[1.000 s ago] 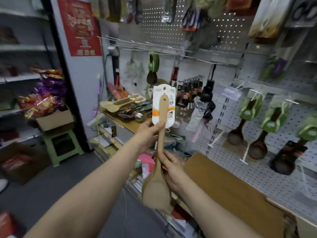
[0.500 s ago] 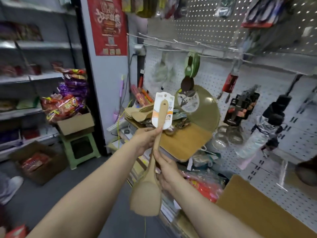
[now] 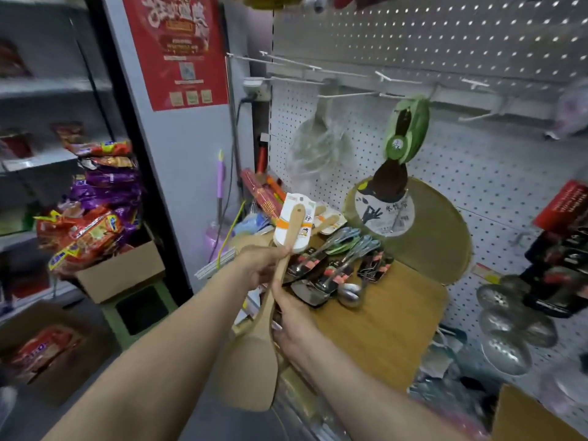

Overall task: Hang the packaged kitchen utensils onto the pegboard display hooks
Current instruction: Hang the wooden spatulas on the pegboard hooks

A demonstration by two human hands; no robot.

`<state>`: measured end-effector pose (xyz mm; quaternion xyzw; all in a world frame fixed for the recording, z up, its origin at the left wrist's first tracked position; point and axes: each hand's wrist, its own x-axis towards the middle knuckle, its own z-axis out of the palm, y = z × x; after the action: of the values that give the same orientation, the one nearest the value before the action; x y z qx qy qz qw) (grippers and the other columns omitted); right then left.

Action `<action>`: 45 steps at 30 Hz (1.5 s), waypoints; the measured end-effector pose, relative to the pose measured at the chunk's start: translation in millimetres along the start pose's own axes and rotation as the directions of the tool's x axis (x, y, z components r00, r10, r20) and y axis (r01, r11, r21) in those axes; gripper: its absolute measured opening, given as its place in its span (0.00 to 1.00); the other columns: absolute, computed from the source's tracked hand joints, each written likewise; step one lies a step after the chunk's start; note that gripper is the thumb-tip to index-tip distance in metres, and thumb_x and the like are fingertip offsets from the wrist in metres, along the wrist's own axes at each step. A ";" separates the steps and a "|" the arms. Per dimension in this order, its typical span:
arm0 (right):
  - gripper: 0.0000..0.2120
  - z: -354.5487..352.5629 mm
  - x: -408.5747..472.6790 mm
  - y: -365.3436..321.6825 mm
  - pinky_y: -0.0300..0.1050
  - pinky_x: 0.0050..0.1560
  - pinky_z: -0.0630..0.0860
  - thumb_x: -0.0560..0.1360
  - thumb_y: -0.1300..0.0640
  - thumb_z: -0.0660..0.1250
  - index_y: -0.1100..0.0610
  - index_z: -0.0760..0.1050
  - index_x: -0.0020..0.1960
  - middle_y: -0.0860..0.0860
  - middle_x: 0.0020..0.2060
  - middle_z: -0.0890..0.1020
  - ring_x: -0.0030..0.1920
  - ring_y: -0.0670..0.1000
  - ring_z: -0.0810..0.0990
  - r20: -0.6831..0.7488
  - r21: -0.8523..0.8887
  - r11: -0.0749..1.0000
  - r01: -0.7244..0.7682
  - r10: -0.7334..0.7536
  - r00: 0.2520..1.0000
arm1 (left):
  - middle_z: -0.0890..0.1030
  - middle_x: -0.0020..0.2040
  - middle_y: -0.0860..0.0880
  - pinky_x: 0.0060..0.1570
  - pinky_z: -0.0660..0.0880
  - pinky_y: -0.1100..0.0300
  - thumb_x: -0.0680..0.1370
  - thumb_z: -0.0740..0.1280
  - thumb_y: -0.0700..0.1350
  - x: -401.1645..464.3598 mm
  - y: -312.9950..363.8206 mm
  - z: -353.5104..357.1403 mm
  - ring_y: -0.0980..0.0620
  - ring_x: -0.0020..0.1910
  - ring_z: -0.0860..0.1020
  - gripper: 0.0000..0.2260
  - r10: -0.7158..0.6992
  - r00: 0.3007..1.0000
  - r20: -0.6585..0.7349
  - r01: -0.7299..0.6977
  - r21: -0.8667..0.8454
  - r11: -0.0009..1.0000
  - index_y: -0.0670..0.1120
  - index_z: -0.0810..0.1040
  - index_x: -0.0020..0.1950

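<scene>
Both hands hold one packaged wooden spatula (image 3: pixel 270 300): the left hand (image 3: pixel 261 265) grasps the handle just under the white card, the right hand (image 3: pixel 294 316) grasps lower down, near the blade. Over the last second the view has swung left along the pegboard (image 3: pixel 445 160), so bare hooks (image 3: pixel 346 95) now stand above the spatula, left of the green-carded spoon (image 3: pixel 404 135). The card's hanging hole is, I think, too blurred to make out. Likely next: lift the card to a bare hook.

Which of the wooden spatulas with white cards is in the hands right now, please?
The wooden spatula standing nearly upright, blade down: left hand grips its handle below the card, right hand lower. The other carded spatulas lie on the shelf behind.
</scene>
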<state>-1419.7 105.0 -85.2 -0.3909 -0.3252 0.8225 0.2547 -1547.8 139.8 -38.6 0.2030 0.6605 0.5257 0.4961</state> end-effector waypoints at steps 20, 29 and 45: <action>0.18 40.5 209.8 -56.3 0.47 0.41 0.81 0.76 0.46 0.72 0.58 0.82 0.57 0.57 0.45 0.87 0.42 0.57 0.86 -0.444 0.123 0.988 0.089 -0.026 0.896 | 0.84 0.43 0.43 0.50 0.80 0.49 0.73 0.77 0.49 248.6 57.8 10.0 0.45 0.42 0.81 0.15 -0.324 0.880 0.349 0.203 0.341 0.918 0.39 0.81 0.50; 0.14 43.1 251.4 -75.2 0.37 0.28 0.75 0.79 0.49 0.69 0.57 0.81 0.58 0.49 0.29 0.83 0.26 0.46 0.81 -0.543 0.103 0.983 0.150 -0.071 0.837 | 0.81 0.41 0.45 0.32 0.78 0.56 0.77 0.72 0.44 310.7 72.7 20.7 0.47 0.38 0.79 0.07 -0.324 0.846 0.424 0.198 0.314 0.929 0.41 0.78 0.44; 0.16 45.3 289.4 -87.7 0.48 0.50 0.82 0.77 0.45 0.70 0.55 0.82 0.58 0.55 0.48 0.87 0.50 0.57 0.85 -0.705 0.077 0.990 0.116 -0.028 0.708 | 0.85 0.53 0.45 0.59 0.78 0.44 0.55 0.83 0.54 414.2 24.9 47.2 0.42 0.53 0.83 0.34 -0.274 0.889 0.366 0.153 0.327 0.933 0.44 0.82 0.57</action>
<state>-1605.3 342.4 -137.1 -0.6456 -0.1711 0.6190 0.4132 -1689.3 499.3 -197.2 0.3029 0.6313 0.3115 0.6424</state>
